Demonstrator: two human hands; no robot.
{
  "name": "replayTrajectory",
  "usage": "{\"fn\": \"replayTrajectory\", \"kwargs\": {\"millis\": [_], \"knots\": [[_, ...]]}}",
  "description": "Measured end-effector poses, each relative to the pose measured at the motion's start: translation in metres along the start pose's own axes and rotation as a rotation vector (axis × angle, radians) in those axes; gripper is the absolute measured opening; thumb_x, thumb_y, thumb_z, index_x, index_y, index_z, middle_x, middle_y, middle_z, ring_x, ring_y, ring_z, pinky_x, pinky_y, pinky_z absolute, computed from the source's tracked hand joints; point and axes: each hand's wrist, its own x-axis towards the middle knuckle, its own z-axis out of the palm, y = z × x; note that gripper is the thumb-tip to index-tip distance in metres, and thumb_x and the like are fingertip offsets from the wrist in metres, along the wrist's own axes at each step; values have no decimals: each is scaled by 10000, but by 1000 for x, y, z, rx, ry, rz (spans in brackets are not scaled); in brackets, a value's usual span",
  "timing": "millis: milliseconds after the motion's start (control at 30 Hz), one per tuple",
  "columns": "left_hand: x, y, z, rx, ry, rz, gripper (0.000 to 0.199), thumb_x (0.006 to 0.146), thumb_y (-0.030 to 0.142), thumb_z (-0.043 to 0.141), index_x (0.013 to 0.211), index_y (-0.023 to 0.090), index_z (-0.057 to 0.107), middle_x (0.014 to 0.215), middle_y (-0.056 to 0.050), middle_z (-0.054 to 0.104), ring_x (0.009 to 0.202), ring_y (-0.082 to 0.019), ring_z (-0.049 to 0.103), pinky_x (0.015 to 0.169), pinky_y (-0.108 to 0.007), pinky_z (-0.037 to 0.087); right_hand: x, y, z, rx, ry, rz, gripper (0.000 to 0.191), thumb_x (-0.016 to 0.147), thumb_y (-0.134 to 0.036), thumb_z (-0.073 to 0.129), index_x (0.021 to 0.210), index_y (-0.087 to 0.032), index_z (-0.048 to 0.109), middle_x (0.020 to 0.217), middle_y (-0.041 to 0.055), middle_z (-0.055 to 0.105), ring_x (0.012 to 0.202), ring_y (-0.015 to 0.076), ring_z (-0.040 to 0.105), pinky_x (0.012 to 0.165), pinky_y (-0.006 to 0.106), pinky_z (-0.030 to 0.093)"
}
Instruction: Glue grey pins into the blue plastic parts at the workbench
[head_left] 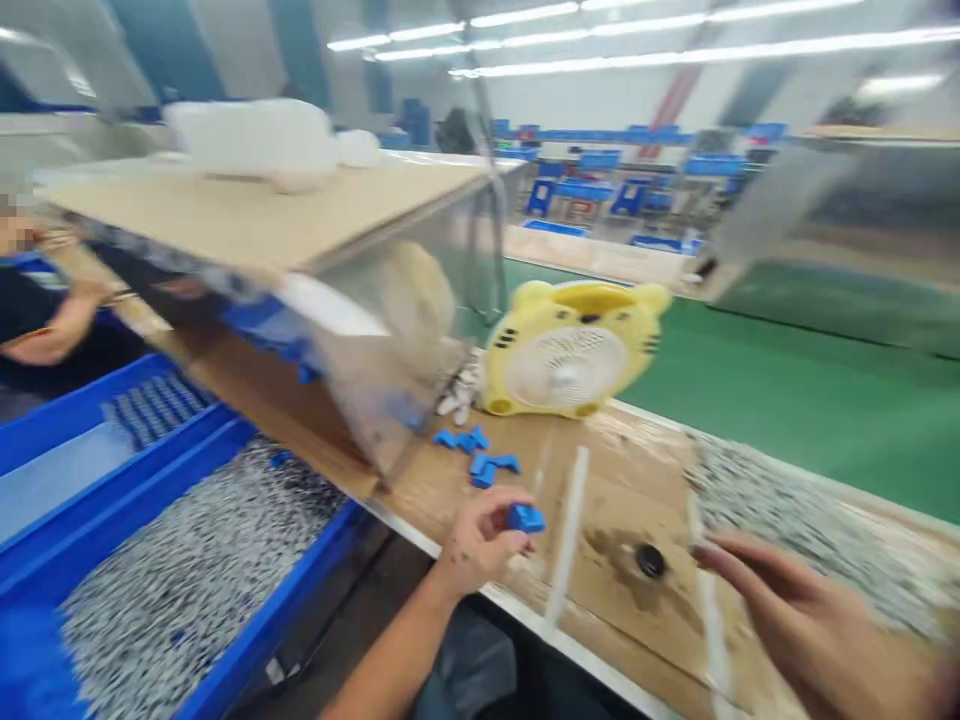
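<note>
My left hand (pixel 480 540) is closed on a small blue block (pixel 526 518) over the front edge of the cardboard-covered bench (pixel 615 500). Several similar blue pieces (pixel 480 466) lie just beyond it. My right hand (pixel 795 610) is at the right, thumb and fingers pressed together beside a pale strip (pixel 711 610); anything between its fingertips is too small and blurred to make out. Between my hands, a round black cap (pixel 650 561) rests on a wet-looking patch, with another pale strip (pixel 568 535) to its left.
A yellow animal-faced fan (pixel 574 350) stands at the back of the bench. Many small grey parts (pixel 795 520) lie at the right. Blue bins (pixel 300 580) stand at lower left, beneath a shelf (pixel 262 215). A person's arm (pixel 56 325) shows at far left.
</note>
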Motion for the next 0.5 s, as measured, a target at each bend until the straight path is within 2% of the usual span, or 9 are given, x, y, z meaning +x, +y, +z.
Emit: {"fn": "replayTrajectory", "kwargs": {"millis": [33, 100, 200, 333, 500], "knots": [[-1, -3, 8, -8, -33, -9, 412, 756, 301, 830, 1133, 164, 734, 1091, -101, 705, 762, -144, 696, 688, -247, 583, -5, 6, -7, 63, 25, -7, 282, 854, -505, 754, 860, -224, 769, 822, 79, 759, 724, 230, 720, 626, 302, 594], [-2, -10, 22, -17, -77, -67, 405, 805, 269, 808, 1194, 206, 713, 1078, -91, 728, 812, -148, 698, 703, -237, 585, -10, 13, -14, 170, -52, -37, 222, 872, -441, 741, 864, -222, 771, 840, 72, 762, 751, 238, 724, 663, 316, 599], [3, -17, 41, 16, -132, -137, 314, 805, 226, 820, 1110, 211, 746, 1034, -83, 758, 791, -131, 689, 685, -205, 565, -10, 17, -17, 229, -205, -127, 104, 935, -305, 689, 917, -235, 763, 910, 59, 752, 843, 212, 711, 748, 305, 576], [21, -20, 57, 93, -221, -133, 313, 823, 277, 814, 1126, 216, 767, 1008, -77, 763, 806, -126, 675, 726, -202, 546, -12, 28, -18, 199, -272, -167, 95, 972, -240, 648, 985, -235, 741, 948, 60, 721, 874, 196, 687, 753, 295, 549], [44, -30, 67, 142, -272, -236, 254, 834, 246, 793, 1085, 219, 768, 1046, -70, 722, 869, -138, 658, 763, -221, 542, -9, 43, -10, 97, -313, -206, 129, 1000, -209, 593, 1011, -223, 720, 926, 60, 689, 849, 197, 651, 738, 313, 520]]}}
